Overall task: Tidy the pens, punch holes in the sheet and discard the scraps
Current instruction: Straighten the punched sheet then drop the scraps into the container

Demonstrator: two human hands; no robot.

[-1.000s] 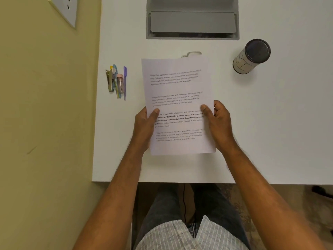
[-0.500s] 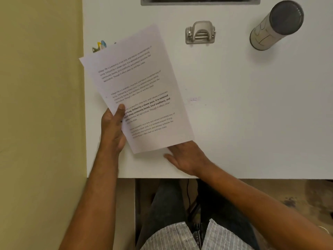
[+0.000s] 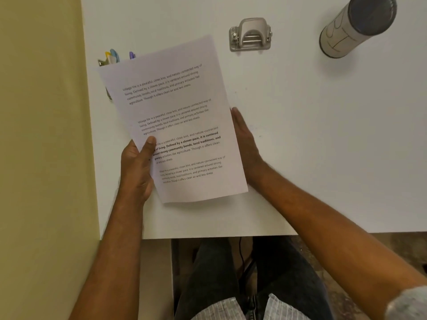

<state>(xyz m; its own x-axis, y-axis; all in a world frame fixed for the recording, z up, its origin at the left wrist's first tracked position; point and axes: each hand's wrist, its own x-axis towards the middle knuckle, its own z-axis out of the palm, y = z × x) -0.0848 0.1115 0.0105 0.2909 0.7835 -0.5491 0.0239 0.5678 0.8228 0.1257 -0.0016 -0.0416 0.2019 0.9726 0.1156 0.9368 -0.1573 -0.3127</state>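
The sheet (image 3: pixel 175 121) is pinched at its left edge by the left hand (image 3: pixel 137 168) above the surface (image 3: pixel 323 146); the right hand (image 3: pixel 245 139) lies flat-fingered along its right edge. One edge should be squared, then fed fully into the hole punch (image 3: pixel 250 35).

Office desk setting. Evidence was a white desk (image 3: pixel 323 158) against a yellow wall (image 3: pixel 41 135), a metal hole punch (image 3: pixel 250 35), a printed sheet (image 3: pixel 175 116), pens (image 3: pixel 114 56) and a cylindrical holder (image 3: pixel 357 26) standing on the desktop.
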